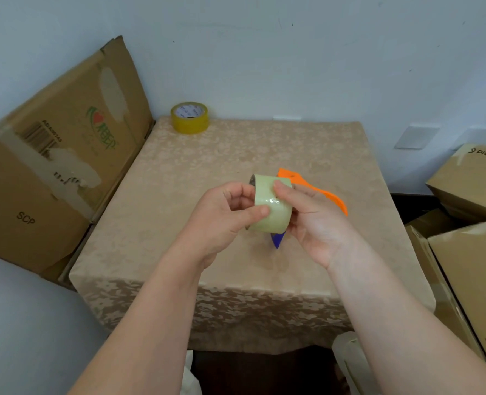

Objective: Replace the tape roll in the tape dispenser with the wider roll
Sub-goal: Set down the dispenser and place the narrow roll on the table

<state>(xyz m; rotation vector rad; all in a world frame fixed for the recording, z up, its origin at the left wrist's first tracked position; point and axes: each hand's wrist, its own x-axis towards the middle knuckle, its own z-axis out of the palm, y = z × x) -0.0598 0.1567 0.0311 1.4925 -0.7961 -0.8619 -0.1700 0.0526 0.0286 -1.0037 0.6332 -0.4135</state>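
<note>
Far left, a flattened cardboard box (65, 155) w/ torn tape patches leans against the wall, its lower edge right by the left edge of the table (179, 178). Table is covered w/ a beige floral cloth that drapes over the near edge.

At the back-left corner, close to both edges, a yellow tape roll (190, 117) lies flat, well apart from the hands. Open cloth runs from it down the left side to the near edge; that stretch is bare.

Over the table's middle, the left hand (224, 218) is closed on a pale greenish tape roll (271, 208), thumb pressed on the roll's outer face, fingers curled at its left rim. The roll is on edge, raised above the cloth, held between both hands. The right hand (313, 223) grips it from the right side, thumb tip on the upper outer face, fingers wrapped behind.

Behind and right of the roll an orange dispenser handle (321, 193) sticks out toward the right; a blue piece (277, 240) pokes down below the roll. Cannot tell if the roll is seated on the dispenser or just held against it.

Bare cloth continues right of the hands to the table's right edge. Beyond that edge, stacked PICO cardboard boxes (469, 178) sit close by, leaving a narrow dark gap.
</note>
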